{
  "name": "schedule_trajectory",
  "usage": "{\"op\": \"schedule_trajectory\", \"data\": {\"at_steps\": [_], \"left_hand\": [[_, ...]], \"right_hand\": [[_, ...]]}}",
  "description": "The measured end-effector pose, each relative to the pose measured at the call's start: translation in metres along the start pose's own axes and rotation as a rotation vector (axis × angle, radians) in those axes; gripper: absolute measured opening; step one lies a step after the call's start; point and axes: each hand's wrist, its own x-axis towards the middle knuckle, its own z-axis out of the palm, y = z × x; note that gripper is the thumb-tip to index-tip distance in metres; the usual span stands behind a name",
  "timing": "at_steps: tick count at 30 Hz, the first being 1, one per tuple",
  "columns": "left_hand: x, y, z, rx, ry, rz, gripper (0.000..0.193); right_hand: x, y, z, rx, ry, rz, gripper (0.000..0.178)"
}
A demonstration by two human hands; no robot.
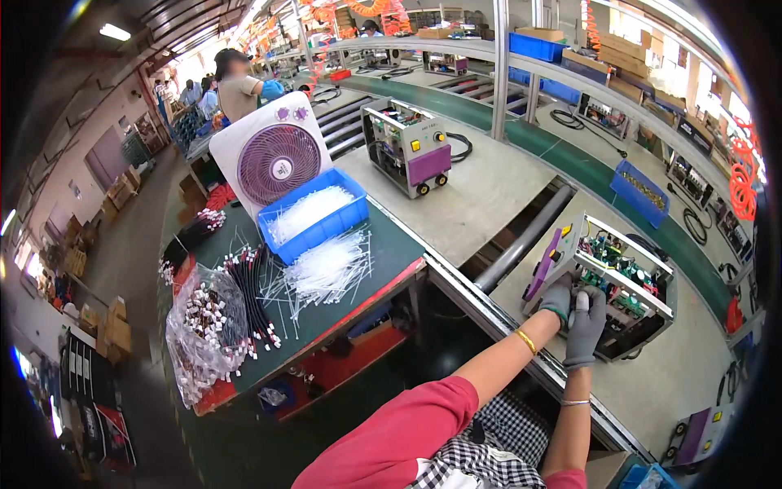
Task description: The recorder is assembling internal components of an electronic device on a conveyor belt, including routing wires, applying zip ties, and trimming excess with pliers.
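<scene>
An open electrical unit [623, 277] with green circuit boards, a bare metal frame and a purple front panel [542, 265] sits tilted to my view on the bench at the right. My left hand [557, 298], in a grey glove, reaches to the front corner of the unit, its fingertips hidden by the frame and the other hand. Right beside it is my right hand [584, 328], gloved in grey too, with fingers bent and pressed together against the unit's near side. What it pinches, if anything, is too small to make out.
Left of me, a green-topped table holds a fan [281, 159], a blue bin [318, 216] of white cable ties, loose ties [326, 269] and bagged wire connectors [208, 326]. Another open unit [405, 147] stands farther along the line. A steel roller [525, 240] crosses a gap in the bench.
</scene>
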Motion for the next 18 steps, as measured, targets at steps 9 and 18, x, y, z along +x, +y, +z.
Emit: {"op": "schedule_trajectory", "data": {"at_steps": [9,18], "left_hand": [[0.023,-0.004,-0.017,2.196,-0.241,0.643,0.050],[-0.030,0.037,-0.011,0.141,-0.011,0.252,0.032]], "right_hand": [[-0.001,-0.024,-0.009,0.114,-0.090,0.235,0.017],[-0.128,-0.049,-0.152,-0.354,-0.130,0.299,0.024]]}}
